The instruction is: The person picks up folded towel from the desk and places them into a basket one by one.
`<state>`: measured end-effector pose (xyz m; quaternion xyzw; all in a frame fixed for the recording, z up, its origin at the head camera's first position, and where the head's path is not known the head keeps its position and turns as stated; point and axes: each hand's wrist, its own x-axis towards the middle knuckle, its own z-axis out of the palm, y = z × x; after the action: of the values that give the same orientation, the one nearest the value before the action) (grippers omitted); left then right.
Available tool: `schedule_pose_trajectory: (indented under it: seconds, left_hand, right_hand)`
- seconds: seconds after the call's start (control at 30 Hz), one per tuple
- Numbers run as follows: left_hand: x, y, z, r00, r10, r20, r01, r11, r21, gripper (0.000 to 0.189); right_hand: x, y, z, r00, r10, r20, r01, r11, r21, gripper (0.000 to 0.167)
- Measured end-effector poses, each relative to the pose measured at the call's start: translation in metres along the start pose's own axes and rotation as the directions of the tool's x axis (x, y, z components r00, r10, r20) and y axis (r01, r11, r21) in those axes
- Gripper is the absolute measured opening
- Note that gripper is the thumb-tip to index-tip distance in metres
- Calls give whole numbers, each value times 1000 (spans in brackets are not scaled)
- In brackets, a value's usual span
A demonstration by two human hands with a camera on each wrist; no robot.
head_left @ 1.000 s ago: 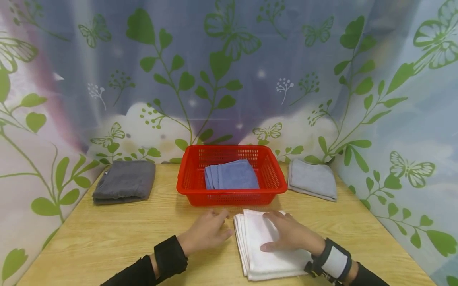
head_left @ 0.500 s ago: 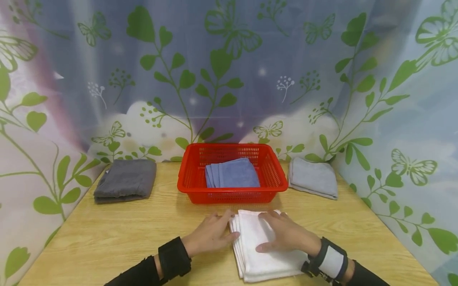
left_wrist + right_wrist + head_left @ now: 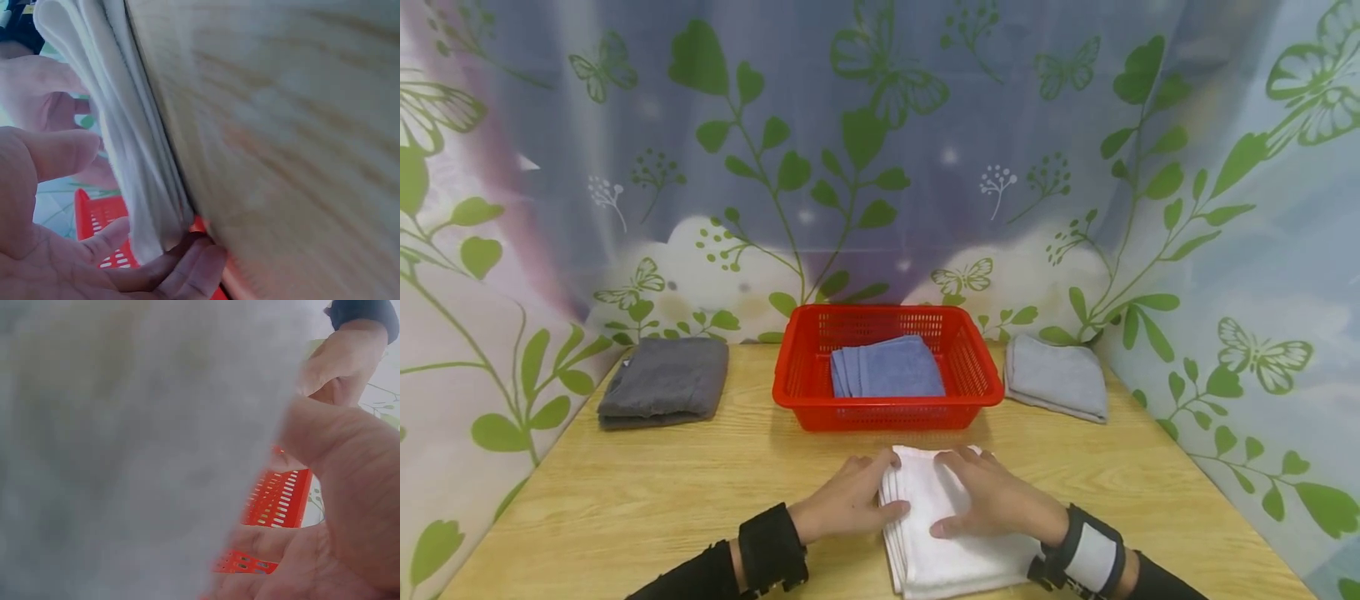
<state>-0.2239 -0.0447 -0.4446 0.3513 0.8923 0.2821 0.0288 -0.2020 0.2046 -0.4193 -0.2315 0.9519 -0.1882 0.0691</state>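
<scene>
A folded white towel [image 3: 958, 567] lies on the table in front of the basket. My left hand [image 3: 850, 504] is at its left side, the thumb over the top and the fingers curled round the far left corner. In the left wrist view those fingertips [image 3: 203, 269] bend about the end of the stacked folds [image 3: 119, 119]. My right hand [image 3: 1003, 504] rests on top of the towel with fingers spread, the thumb pointing left. Blurred white cloth [image 3: 125, 450] fills most of the right wrist view and hides the right fingertips.
Behind the towel stands a red perforated basket [image 3: 891, 414] with a folded blue towel [image 3: 895, 367] inside. A dark grey folded towel [image 3: 666, 379] lies back left, a light grey one [image 3: 1055, 377] back right. A patterned curtain [image 3: 880, 208] closes off the back and sides.
My left hand has moved right from beside the towel and now grips its left edge. The right hand and the towel have shifted slightly left and nearer.
</scene>
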Motion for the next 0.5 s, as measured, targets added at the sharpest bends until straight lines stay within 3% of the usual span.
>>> schedule_pose_trajectory:
  seconds: [0.2,0.5]
  left_hand:
    - [1,3,6,999,-32,-6,32,999,-3,47]
    - [6,8,2,997,-76,-18,74,992,-101,49]
  right_hand:
    - [-1,-1,2,998,-62,-26,62,998,1,78]
    - [-1,-6,1,997,-44,-61,46,999,30,65]
